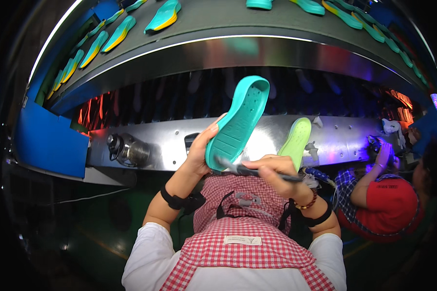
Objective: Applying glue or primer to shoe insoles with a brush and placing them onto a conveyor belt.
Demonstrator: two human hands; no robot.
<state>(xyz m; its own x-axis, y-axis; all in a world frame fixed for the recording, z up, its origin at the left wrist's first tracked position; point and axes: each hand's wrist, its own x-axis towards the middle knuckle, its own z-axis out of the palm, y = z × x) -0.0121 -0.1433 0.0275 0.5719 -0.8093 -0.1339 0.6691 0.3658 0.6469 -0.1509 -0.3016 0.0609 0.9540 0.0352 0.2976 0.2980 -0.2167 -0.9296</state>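
Note:
A teal shoe sole [240, 116] is held up over the metal bench, its hollow side with small holes and ridges facing me. My left hand [199, 151] grips its left edge near the lower end. In my right hand [278, 173] is a dark-handled brush [247, 170], closed in the fingers. The brush's blurred tip lies over the sole's lower end; whether it touches cannot be told. Just beyond my right hand, a lime-green sole [297, 138] rests on the bench, its near end partly covered by that hand.
Across the far side runs a conveyor belt [213, 24] carrying several teal-and-yellow soles [162, 16]. A clear jug with a dark lid [131, 149] stands left on the steel bench [165, 140]. At right sits another person in a red top [388, 206], hands at the bench.

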